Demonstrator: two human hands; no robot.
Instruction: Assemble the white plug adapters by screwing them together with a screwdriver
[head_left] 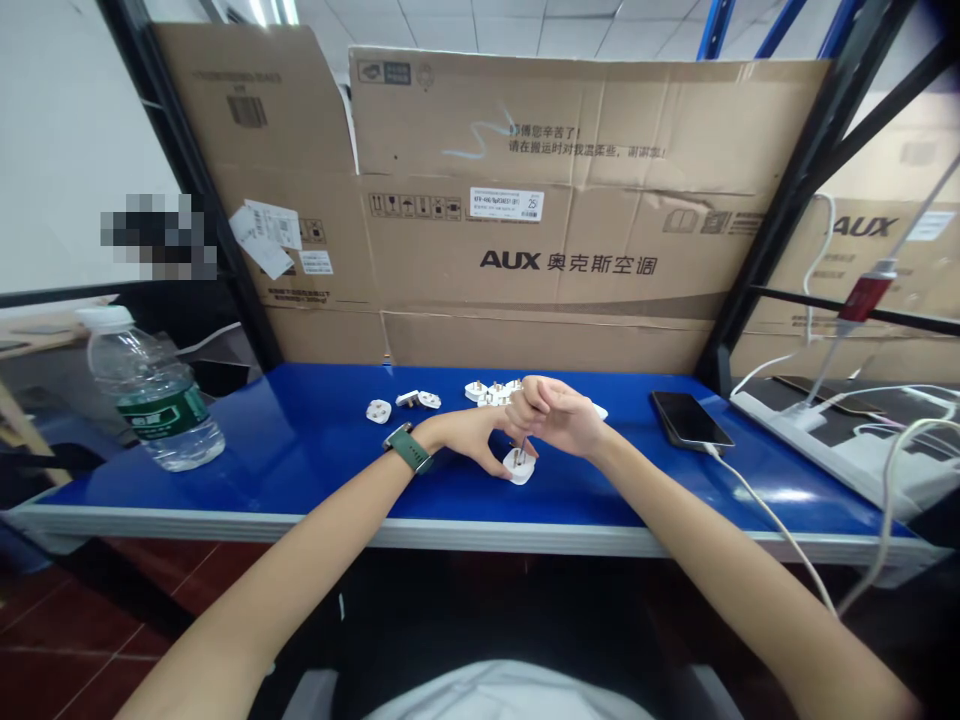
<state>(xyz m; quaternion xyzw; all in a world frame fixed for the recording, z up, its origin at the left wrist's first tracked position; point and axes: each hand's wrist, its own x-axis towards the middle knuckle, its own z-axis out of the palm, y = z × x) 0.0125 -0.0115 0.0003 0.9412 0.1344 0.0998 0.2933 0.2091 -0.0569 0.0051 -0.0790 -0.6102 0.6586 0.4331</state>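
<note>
Now my left hand [469, 435], the one with the green watch [409, 447], pinches a white plug [519, 469] between thumb and fingers on the blue counter [300, 440], near its front edge. My right hand [564, 415] is closed in a fist around a thin tool [521, 450] whose tip stands on the plug. Just behind my hands, more loose plugs [379, 410] lie scattered. A black phone [690, 418] on a white cable [757, 500] lies to the right, a water bottle [154, 395] far left, and cardboard boxes [525, 250] behind.
</note>
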